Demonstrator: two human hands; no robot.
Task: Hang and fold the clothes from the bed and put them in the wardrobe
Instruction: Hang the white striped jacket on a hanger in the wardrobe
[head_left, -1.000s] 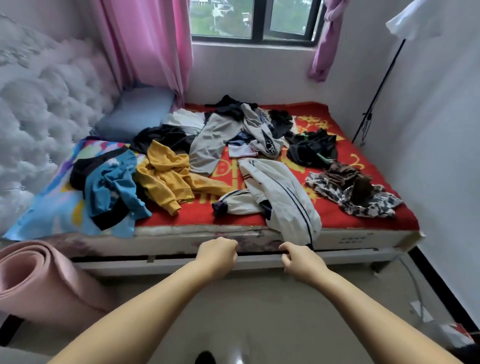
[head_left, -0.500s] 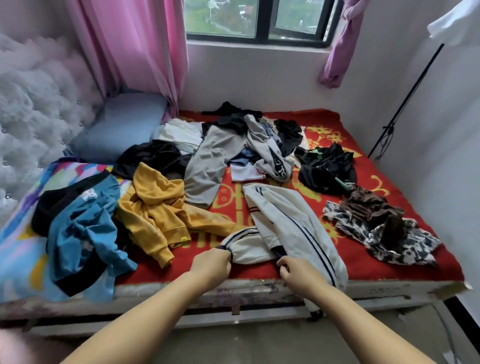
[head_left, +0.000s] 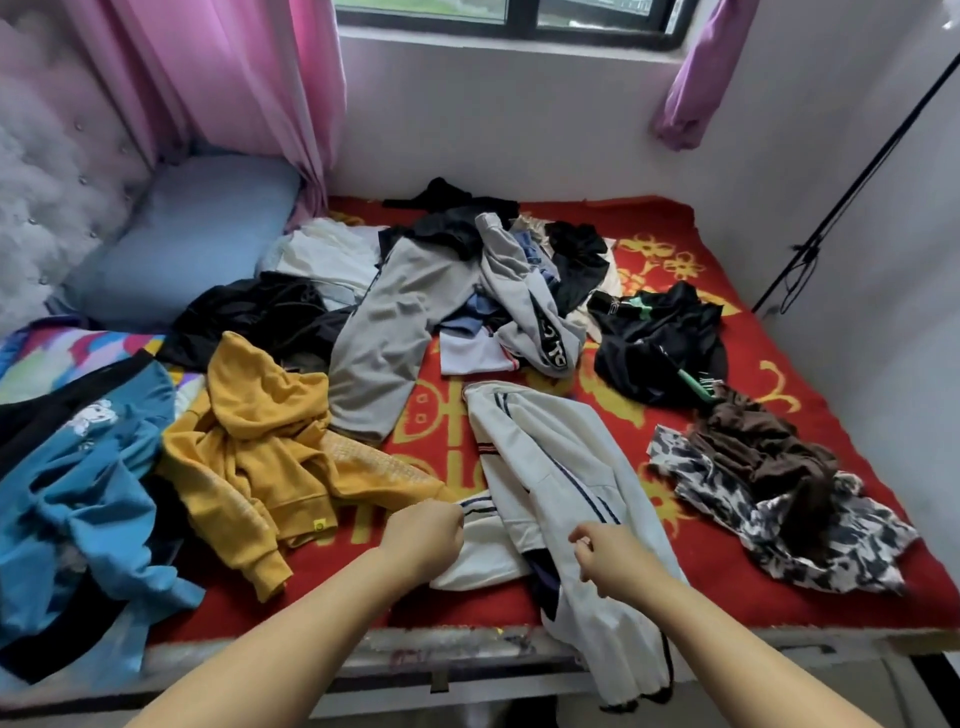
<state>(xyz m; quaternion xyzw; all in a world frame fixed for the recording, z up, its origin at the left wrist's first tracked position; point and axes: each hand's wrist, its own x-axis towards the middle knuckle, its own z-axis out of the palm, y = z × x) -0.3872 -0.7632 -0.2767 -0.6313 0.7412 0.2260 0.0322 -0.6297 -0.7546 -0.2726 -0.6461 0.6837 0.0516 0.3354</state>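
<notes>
Inspection at the near edge of the red patterned bed cover; garments lie loose and unsorted across it, none yet folded or hung; no wardrobe is in view.

The white zip jacket with dark stripes lies closest to me, its hem hanging over the bed edge; I judge it the first item taken because it is nearest to reach. A mustard yellow hooded sweatshirt lies just left of it, one sleeve running up to the white cuff; a blue top with a small white print lies further left; grey trousers lie behind; a brown and leopard-print heap lies to the right.

My left hand is curled tight; its fingers sit at the striped cuff of the jacket sleeve and appear to pinch it, though the contact itself is hidden behind the knuckles. My right hand is also curled, thumb against forefinger, resting on the jacket body; it seems to nip a fold of the cloth, but I cannot tell for certain.

Judgement: both holds are placed apart to lift and spread the jacket; the task is barely begun.
</notes>
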